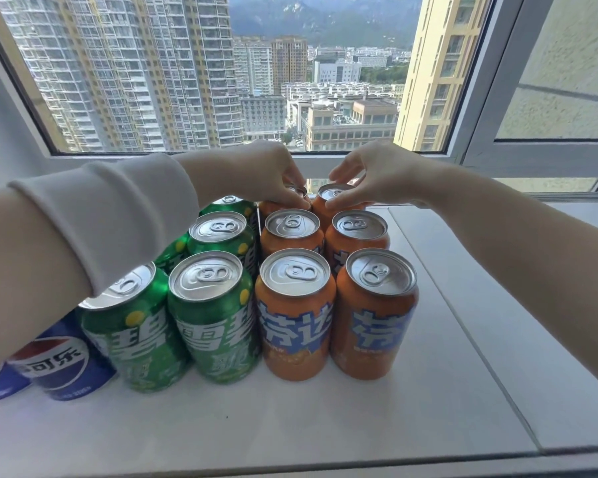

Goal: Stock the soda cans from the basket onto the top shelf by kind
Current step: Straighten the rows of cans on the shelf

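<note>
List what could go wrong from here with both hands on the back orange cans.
1. The left hand and right hand pinch the rear orange aluminium cans only at their rims, so a grip may slip.
2. The left sleeve hangs just over the green aluminium cans and might knock one over.
3. The cans stand tightly packed, so one toppling could hit its neighbours.

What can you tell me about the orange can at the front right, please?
The front right orange can stands upright on the white shelf, nearest the camera in the right orange column. It looks like aluminium: a silver lid with an unopened pull tab, an orange body with blue and white lettering. Its left side meets the neighbouring orange can; another stands close behind. Neither hand touches it.
</note>
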